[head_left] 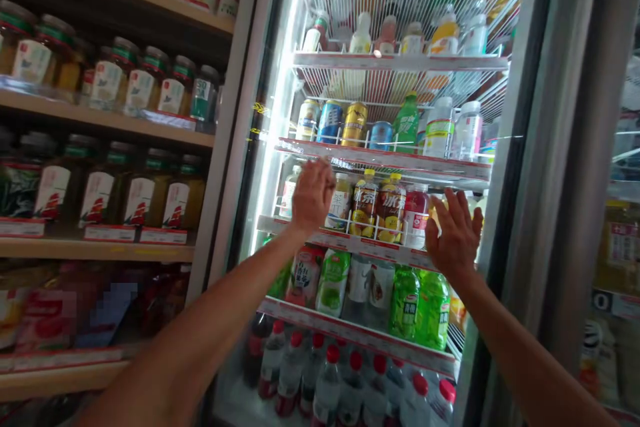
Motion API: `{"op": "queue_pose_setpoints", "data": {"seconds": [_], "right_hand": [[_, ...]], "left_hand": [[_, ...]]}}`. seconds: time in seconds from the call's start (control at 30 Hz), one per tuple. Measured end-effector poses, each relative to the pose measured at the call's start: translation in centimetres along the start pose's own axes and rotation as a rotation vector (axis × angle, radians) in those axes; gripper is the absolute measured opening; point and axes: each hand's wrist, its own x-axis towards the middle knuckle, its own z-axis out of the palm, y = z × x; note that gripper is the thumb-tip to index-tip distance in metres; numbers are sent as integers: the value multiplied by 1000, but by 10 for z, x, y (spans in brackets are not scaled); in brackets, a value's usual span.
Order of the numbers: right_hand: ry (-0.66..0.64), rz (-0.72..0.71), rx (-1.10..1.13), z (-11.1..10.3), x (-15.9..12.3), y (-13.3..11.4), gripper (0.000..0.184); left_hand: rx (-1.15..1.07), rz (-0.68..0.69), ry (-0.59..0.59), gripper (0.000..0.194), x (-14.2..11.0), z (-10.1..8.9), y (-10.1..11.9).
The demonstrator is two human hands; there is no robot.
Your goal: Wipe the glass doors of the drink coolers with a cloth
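Observation:
My left hand [313, 193] is raised in front of the tea shelf with its fingers curled in; whether anything is inside them is hidden. Just to its right stand a pale-labelled bottle [339, 203] and two brown iced tea bottles [366, 203] with yellow caps. My right hand [455, 230] is held up with fingers spread and nothing in it, near the right end of that shelf. A bottle of red drink [416, 217] stands to its left. Below it are bright green bottles [433, 307]. Contact between either hand and the fridge cannot be made out.
The lit drinks fridge [385, 63] has several wire shelves. Cans [355, 123] stand on the shelf above my hands, and red-capped bottles [330, 380] fill the bottom. Wooden shelves [150, 250] with jars and bottles are on the left. A metal frame [565, 147] borders the right.

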Motion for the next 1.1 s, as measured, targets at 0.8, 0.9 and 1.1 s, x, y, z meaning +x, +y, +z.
{"op": "queue_pose_setpoints", "data": {"seconds": [0.8,0.9,1.1], "right_hand": [[-10,0,12,-1,-1,0,45],[-19,-6,-10,-1,-1,0,45],[-12,-17,-19,-1,-1,2,45]], "left_hand": [[65,-171,118,43,-33,-11,-16],[-25,182,-84,43,-45,-8,11],[-24,134,-52,41,-42,-21,-11]]}}
